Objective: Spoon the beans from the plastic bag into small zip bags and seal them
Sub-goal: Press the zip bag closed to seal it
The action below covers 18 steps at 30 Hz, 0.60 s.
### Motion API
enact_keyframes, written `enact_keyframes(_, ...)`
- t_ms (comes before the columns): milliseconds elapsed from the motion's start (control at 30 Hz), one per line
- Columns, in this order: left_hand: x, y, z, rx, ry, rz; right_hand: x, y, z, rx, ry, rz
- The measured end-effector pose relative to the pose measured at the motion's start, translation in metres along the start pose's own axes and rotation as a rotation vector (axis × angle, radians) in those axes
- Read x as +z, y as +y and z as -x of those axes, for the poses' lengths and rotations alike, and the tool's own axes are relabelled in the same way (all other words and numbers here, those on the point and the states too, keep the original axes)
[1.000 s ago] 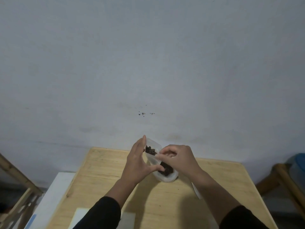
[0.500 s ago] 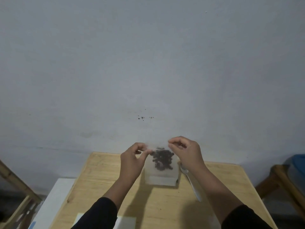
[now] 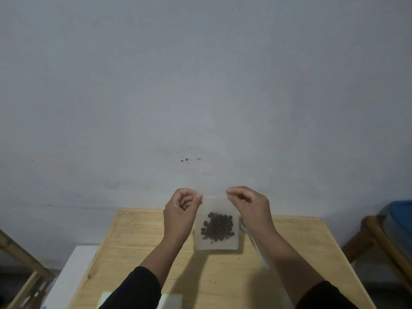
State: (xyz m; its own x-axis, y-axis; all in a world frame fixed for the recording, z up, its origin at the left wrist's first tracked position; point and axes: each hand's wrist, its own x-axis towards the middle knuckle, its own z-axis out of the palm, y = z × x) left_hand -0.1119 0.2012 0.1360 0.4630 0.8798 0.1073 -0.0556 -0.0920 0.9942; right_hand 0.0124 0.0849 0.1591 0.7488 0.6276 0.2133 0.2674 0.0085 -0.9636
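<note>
A small clear zip bag (image 3: 217, 207) hangs upright above the wooden table (image 3: 301, 248), with a clump of dark beans (image 3: 217, 227) in its lower half. My left hand (image 3: 179, 216) pinches the bag's top left corner and my right hand (image 3: 250, 208) pinches its top right corner, stretching the top edge between them. A metal spoon (image 3: 256, 248) lies on the table under my right forearm, mostly hidden. The big plastic bag of beans is not in view.
A pale flat sheet (image 3: 171, 298) lies at the table's near edge between my sleeves. A white surface (image 3: 71, 275) adjoins the table's left side, with a wooden frame (image 3: 20, 259) beyond it. A wooden stand with a blue container (image 3: 399, 217) is at right. The wall is close behind.
The bag went from tilted and cupped between my hands to hanging upright. My hands moved apart to its top corners, and the beans settled lower in the bag.
</note>
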Motion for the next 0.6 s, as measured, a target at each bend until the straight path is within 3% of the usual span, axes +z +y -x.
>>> enact_keyframes(233,-0.002,0.005,0.0,0.215,-0.147,-0.21,-0.006,0.004,-0.008,0.056,-0.118,0.052)
enact_keyframes(367,-0.004,0.005,-0.002,0.217,-0.226,-0.264,-0.007,0.008,-0.013,0.075,-0.143,0.092)
enact_keyframes(600,-0.003,0.004,-0.004,0.151,-0.194,-0.247,-0.001,0.009,-0.014,0.13,-0.092,0.025)
